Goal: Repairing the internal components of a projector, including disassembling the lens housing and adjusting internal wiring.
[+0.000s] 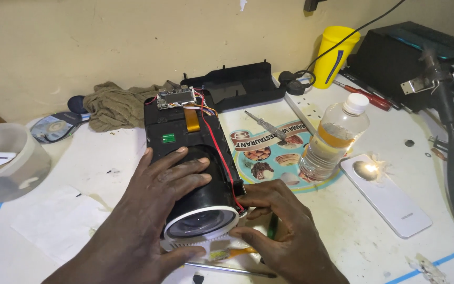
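Note:
An opened black projector body (182, 134) lies on the white table (342, 231), its round lens barrel (202, 220) facing me. A small circuit board (176, 98), an orange ribbon cable and red wires sit at its far end. My left hand (151, 210) rests flat on top of the lens housing, thumb curled under the front. My right hand (279, 231) presses against the right side of the lens, fingers pinched at its lower white rim.
A black cover (237, 84) lies behind the projector. A screwdriver (265, 125), a clear plastic bottle (337, 135), a white phone (387, 195), a yellow cup (334, 52), a black machine (411, 63), a rag (116, 105), discs and a translucent tub (6, 160) surround it.

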